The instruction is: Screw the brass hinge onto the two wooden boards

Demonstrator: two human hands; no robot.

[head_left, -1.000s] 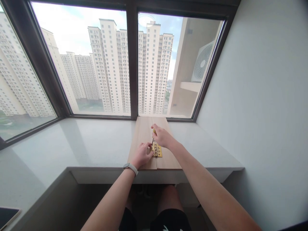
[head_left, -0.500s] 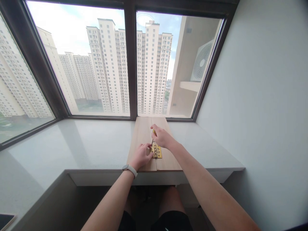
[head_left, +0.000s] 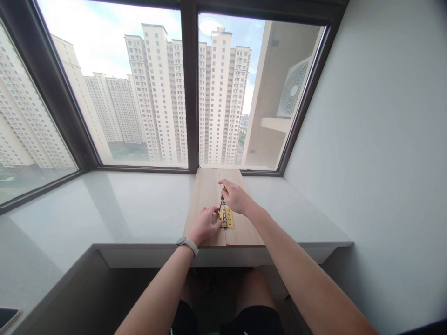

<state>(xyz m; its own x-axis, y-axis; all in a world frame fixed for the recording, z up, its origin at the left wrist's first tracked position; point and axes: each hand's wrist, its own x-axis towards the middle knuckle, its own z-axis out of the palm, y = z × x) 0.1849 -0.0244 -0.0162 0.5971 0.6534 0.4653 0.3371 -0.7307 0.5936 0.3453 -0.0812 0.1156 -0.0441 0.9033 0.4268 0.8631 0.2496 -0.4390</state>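
Note:
Two pale wooden boards [head_left: 206, 190] lie side by side on a white windowsill counter [head_left: 139, 209]. A brass hinge [head_left: 227, 217] sits across their seam. My right hand [head_left: 236, 197] is closed round a small yellow-handled screwdriver [head_left: 222, 195], whose tip points down at the hinge. My left hand [head_left: 203, 224], with a watch on the wrist, rests on the left board. Its fingers are pinched against the hinge's left edge.
Dark-framed windows [head_left: 190, 88] rise right behind the boards, with tall buildings outside. A white wall [head_left: 377, 139] closes the right side. The counter wraps round to the left, where a dark flat object [head_left: 7, 316] lies at the near corner. My knees are under the counter.
The screwdriver has lifted slightly in my right hand. Both hands stay at the hinge; the view has shifted a little.

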